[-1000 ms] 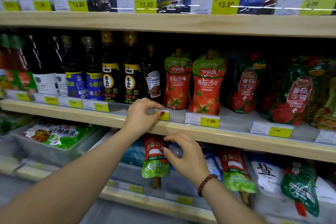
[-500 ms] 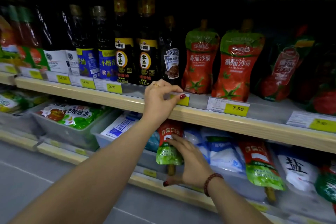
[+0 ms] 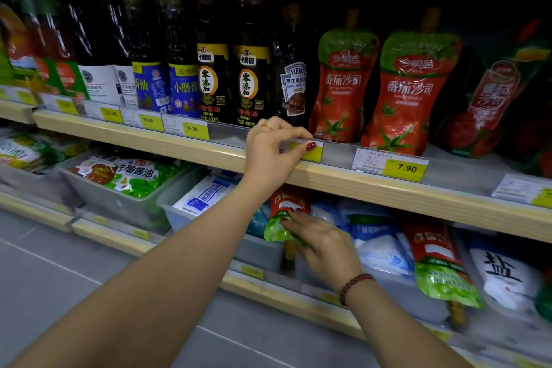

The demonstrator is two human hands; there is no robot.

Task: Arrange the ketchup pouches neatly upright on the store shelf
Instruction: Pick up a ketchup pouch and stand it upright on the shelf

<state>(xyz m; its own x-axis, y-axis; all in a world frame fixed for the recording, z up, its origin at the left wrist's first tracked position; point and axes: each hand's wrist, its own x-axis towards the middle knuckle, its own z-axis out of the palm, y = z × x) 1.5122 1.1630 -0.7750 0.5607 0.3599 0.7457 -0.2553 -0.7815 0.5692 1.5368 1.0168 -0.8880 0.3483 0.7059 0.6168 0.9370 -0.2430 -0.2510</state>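
Wood shelf [image 3: 388,188], plastic strip [image 3: 230,136], glossy pouch [image 3: 288,200]

The light is dim, and the back of the shelf [image 3: 388,188] sinks into deep shadow behind the bottles [image 3: 212,69]. Soft glare streaks the ketchup pouches [image 3: 412,89], while the wide lens bends the shelf lines and blurs the right edge.
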